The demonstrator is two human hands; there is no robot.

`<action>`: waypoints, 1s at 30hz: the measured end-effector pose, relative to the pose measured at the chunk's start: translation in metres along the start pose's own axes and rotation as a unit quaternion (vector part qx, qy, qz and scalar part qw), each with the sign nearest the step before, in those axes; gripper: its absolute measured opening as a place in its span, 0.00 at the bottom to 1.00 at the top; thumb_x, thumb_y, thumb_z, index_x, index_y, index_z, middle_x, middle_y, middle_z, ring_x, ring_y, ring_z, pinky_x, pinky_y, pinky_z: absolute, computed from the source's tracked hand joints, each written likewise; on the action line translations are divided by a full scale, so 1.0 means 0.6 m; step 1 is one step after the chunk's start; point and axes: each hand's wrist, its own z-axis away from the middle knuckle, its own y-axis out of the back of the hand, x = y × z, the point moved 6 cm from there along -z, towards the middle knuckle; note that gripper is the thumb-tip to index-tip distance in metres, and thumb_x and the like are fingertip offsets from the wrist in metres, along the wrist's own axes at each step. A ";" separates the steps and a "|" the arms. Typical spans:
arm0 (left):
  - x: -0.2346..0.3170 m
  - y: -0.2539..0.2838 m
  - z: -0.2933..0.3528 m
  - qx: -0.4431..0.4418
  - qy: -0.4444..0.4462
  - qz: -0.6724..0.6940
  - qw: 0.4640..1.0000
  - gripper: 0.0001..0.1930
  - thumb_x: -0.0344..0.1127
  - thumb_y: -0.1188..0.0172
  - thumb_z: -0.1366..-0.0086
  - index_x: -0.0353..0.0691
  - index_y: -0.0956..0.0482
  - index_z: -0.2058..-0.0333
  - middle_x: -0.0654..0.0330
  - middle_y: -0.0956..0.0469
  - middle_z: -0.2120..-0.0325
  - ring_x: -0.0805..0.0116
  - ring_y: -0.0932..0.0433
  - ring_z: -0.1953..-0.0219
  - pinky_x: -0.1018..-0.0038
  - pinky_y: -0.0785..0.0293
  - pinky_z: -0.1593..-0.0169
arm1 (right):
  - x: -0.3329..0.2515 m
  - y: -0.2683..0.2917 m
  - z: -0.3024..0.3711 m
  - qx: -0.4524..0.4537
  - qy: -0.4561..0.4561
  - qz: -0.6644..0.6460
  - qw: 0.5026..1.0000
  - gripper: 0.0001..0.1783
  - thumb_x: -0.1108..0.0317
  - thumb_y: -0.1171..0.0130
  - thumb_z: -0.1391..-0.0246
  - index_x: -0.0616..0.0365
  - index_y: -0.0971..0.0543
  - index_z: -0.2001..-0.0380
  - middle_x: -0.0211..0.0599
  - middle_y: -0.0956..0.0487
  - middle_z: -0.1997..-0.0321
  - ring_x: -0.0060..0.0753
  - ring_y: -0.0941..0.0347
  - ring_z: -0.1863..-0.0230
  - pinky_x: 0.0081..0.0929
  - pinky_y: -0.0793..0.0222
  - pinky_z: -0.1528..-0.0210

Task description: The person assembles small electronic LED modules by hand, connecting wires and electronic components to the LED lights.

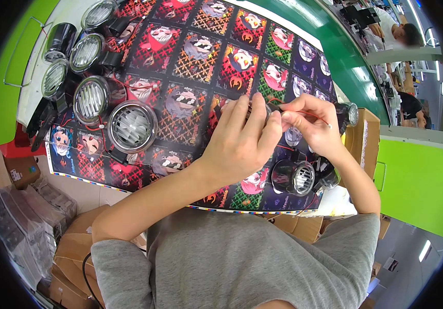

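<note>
My left hand (242, 134) curves palm down over a dark, round-edged part (270, 108), which is mostly hidden under its fingers. Thumb and forefinger of my right hand (314, 123) pinch a thin red wire (316, 114) close beside that part. The wire's free end, with a small pale tip, sticks out to the right past the knuckles. Nearest to my right wrist lies a black round lamp (303, 178) with a clear ribbed front, its wires trailing. Beneath both hands spreads a dark sheet printed with colourful cartoon cards (183, 110).
Several similar lamps (133, 127) crowd the left side, with red wires among them. Another lamp (352, 114) lies beyond my right hand, next to a cardboard box (369, 144). A green surface (304, 23) runs along the far side. People work in the background at upper right.
</note>
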 end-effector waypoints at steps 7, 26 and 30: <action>-0.004 0.004 -0.004 0.007 0.013 0.029 0.999 0.13 0.29 0.43 0.51 0.29 0.29 0.66 0.39 0.28 0.66 0.49 0.28 0.66 0.62 0.29 0.63 | 0.002 0.003 -0.004 -0.009 0.022 0.023 0.999 0.05 0.77 0.46 0.47 0.69 0.27 0.69 0.39 0.22 0.74 0.27 0.23 0.70 0.20 0.26 0.67; -0.050 0.022 0.001 -0.226 0.252 0.280 0.898 0.44 0.39 0.34 0.54 0.30 0.48 0.42 0.43 0.29 0.59 0.52 0.28 0.57 0.65 0.33 0.51 | -0.033 -0.011 -0.010 -0.088 0.136 0.190 0.968 0.06 0.82 0.44 0.53 0.69 0.25 0.68 0.42 0.21 0.72 0.26 0.23 0.72 0.19 0.26 0.67; -0.057 0.002 -0.002 -0.316 0.253 0.270 0.873 0.38 0.37 0.31 0.56 0.36 0.40 0.47 0.51 0.25 0.62 0.63 0.23 0.61 0.72 0.29 0.57 | -0.065 -0.024 0.001 -0.077 0.242 0.263 0.931 0.06 0.81 0.42 0.56 0.66 0.24 0.71 0.42 0.21 0.71 0.34 0.23 0.71 0.23 0.29 0.71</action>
